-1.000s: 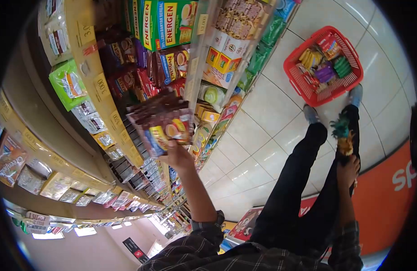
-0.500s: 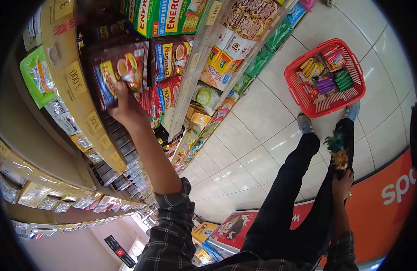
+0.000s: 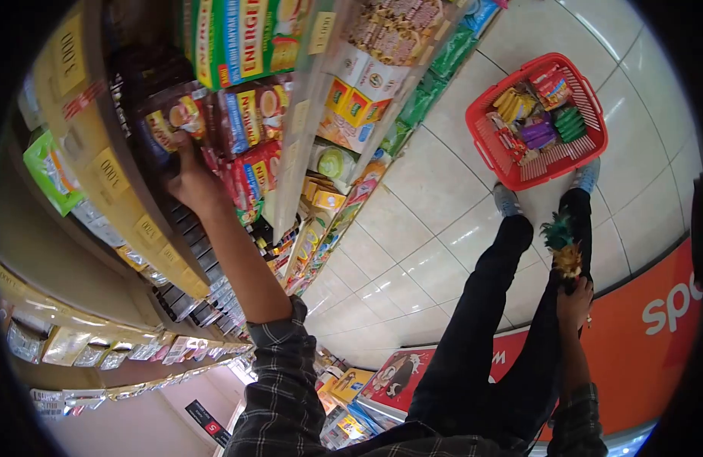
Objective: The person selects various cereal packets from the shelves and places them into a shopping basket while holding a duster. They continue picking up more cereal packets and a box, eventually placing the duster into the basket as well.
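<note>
While pinching a brown packet (image 3: 171, 122) at ten o'clock with the closed fingers of the left hand (image 3: 197, 184), seemingly steadying it on the shelf (image 3: 296, 118), grips a feather duster (image 3: 567, 259) at three in the right hand (image 3: 574, 305).

Glossy off-white square floor tiles (image 3: 412, 190) with thin dark joints and white streaks of reflected light (image 3: 591, 32) spread to the right of a tall tan-edged shelving rack (image 3: 77, 107) fronted by yellow paper price labels (image 3: 111, 173). Farther right of the rack curves a smooth orange panel (image 3: 621, 365) bearing large white lettering (image 3: 671, 311); below the rack shows a pale pinkish wall (image 3: 127, 426) beside a small black rectangular sign (image 3: 207, 423).
</note>
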### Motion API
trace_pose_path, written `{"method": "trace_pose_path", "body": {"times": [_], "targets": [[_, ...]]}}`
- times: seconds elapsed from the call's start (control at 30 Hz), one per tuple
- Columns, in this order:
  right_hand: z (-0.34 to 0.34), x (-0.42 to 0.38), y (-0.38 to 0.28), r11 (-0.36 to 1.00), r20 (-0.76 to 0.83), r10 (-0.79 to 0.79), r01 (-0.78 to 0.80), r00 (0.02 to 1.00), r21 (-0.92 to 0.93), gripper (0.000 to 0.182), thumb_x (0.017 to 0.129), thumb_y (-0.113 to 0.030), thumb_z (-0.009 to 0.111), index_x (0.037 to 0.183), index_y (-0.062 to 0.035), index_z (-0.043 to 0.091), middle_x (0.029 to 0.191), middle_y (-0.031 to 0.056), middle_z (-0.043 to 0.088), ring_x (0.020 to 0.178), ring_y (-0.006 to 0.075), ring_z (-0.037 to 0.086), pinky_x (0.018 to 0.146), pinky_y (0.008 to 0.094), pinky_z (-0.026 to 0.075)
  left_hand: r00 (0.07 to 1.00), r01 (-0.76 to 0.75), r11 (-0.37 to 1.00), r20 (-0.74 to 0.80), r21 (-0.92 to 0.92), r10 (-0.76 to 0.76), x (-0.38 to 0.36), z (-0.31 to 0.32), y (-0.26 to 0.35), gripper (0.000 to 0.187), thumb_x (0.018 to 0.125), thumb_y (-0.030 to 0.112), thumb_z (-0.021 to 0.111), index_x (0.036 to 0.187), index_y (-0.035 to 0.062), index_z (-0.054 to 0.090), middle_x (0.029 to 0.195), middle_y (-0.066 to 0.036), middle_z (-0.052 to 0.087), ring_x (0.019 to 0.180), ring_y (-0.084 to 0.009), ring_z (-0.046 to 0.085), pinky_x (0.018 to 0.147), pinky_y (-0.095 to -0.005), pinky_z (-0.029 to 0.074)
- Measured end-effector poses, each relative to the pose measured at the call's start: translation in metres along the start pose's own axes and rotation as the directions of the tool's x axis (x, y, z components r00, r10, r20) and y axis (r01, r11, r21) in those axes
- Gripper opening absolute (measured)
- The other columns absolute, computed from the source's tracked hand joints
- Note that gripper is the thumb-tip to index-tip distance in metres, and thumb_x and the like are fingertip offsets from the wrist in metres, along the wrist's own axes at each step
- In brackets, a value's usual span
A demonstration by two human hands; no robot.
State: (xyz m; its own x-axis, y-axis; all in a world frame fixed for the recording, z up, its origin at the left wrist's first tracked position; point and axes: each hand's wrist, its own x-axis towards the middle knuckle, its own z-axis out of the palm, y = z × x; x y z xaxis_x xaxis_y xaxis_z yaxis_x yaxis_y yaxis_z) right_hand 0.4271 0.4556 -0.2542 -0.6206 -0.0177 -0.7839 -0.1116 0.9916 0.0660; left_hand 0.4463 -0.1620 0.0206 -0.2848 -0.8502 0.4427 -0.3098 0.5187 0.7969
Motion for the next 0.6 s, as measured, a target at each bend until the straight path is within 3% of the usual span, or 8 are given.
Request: {"method": "trace_pose_path", "body": {"times": [0.07,0.2,0.3,0.33,0.4,0.47,0.53,0.6], "targets": [[0.004,0.002,0.005,0.998,-0.069,-0.051,0.054,0.996,0.041,0.038,0.076,-0.023,0.068,0.104,-0.0051,0.050,0.109,0.0147,0.053,0.108,0.0365,0.052,0.089,0.0505,0.043,0.997,0.037,0.995,-0.075,0.087,-0.031,0.013,-0.007,-0.016,0.040,0.087,0.009,0.071,0.114,-0.0156,0.057,0.111,-0.019,0.063,0.090,-0.0227,0.065,0.075,-0.0345,0.054],[0.002,0.003,0.010,0.996,-0.069,-0.068,0.072,0.995,0.055,0.042,0.076,-0.030,0.067,0.108,-0.0066,0.053,0.108,0.0144,0.054,0.108,0.0352,0.053,0.090,0.0497,0.043,0.968,0.249,0.967,-0.044,0.059,-0.247,0.007,-0.015,-0.013,0.042,0.090,0.017,0.066,0.121,-0.0102,0.058,0.116,-0.020,0.062,0.099,-0.0269,0.063,0.086,-0.0377,0.052],[-0.004,0.004,0.007,0.999,-0.036,-0.028,0.030,0.999,0.031,0.041,0.077,-0.030,0.067,0.109,-0.0083,0.052,0.108,0.0123,0.053,0.109,0.0325,0.052,0.093,0.0493,0.040,0.975,0.220,0.933,-0.025,0.286,-0.223,-0.008,0.002,0.006,0.045,0.097,0.025,0.057,0.128,-0.0085,0.055,0.122,-0.023,0.059,0.107,-0.0277,0.062,0.087,-0.0372,0.052],[-0.002,0.004,0.008,0.999,-0.046,-0.028,0.030,0.999,0.038,0.040,0.077,-0.030,0.067,0.108,-0.0087,0.052,0.108,0.0118,0.053,0.109,0.0319,0.052,0.093,0.0491,0.040,0.935,0.355,0.917,-0.077,0.183,-0.346,-0.009,0.008,0.015,0.046,0.099,0.028,0.053,0.131,-0.0055,0.054,0.126,-0.022,0.057,0.109,-0.0261,0.060,0.086,-0.0362,0.053],[-0.003,0.005,0.008,0.999,-0.049,-0.029,0.030,0.998,0.017,0.040,0.077,-0.030,0.068,0.107,-0.0089,0.052,0.106,0.0113,0.052,0.108,0.0314,0.052,0.093,0.0491,0.040,0.971,0.231,0.929,-0.006,0.289,-0.240,-0.029,0.016,0.023,0.045,0.098,0.028,0.053,0.128,-0.0049,0.056,0.125,-0.022,0.056,0.109,-0.0266,0.060,0.090,-0.0353,0.052],[-0.002,0.006,0.009,0.999,-0.052,-0.034,0.035,0.998,0.014,0.039,0.077,-0.030,0.068,0.106,-0.0090,0.052,0.105,0.0109,0.052,0.108,0.0311,0.053,0.093,0.0490,0.041,0.997,-0.024,0.878,0.081,0.478,-0.017,-0.047,0.010,0.023,0.047,0.095,0.026,0.059,0.129,-0.0056,0.053,0.123,-0.021,0.056,0.108,-0.0276,0.059,0.092,-0.0355,0.051],[-0.003,0.008,0.011,0.999,-0.059,-0.038,0.040,0.998,0.023,0.039,0.077,-0.029,0.068,0.105,-0.0090,0.052,0.105,0.0106,0.052,0.108,0.0309,0.053,0.092,0.0489,0.041,0.986,-0.155,0.827,0.031,0.540,0.164,-0.077,0.015,0.013,0.052,0.091,0.024,0.064,0.130,-0.0063,0.048,0.122,-0.021,0.054,0.107,-0.0288,0.058,0.094,-0.0361,0.050],[-0.006,0.009,0.010,0.999,-0.032,-0.031,0.032,0.999,0.033,0.038,0.076,-0.029,0.069,0.104,-0.0088,0.052,0.105,0.0107,0.053,0.107,0.0310,0.053,0.091,0.0485,0.041,0.934,-0.159,0.839,-0.195,0.521,0.298,-0.137,0.034,0.004,0.059,0.088,0.022,0.068,0.131,-0.0071,0.041,0.122,-0.020,0.052,0.106,-0.0302,0.058,0.095,-0.0371,0.050]]}}
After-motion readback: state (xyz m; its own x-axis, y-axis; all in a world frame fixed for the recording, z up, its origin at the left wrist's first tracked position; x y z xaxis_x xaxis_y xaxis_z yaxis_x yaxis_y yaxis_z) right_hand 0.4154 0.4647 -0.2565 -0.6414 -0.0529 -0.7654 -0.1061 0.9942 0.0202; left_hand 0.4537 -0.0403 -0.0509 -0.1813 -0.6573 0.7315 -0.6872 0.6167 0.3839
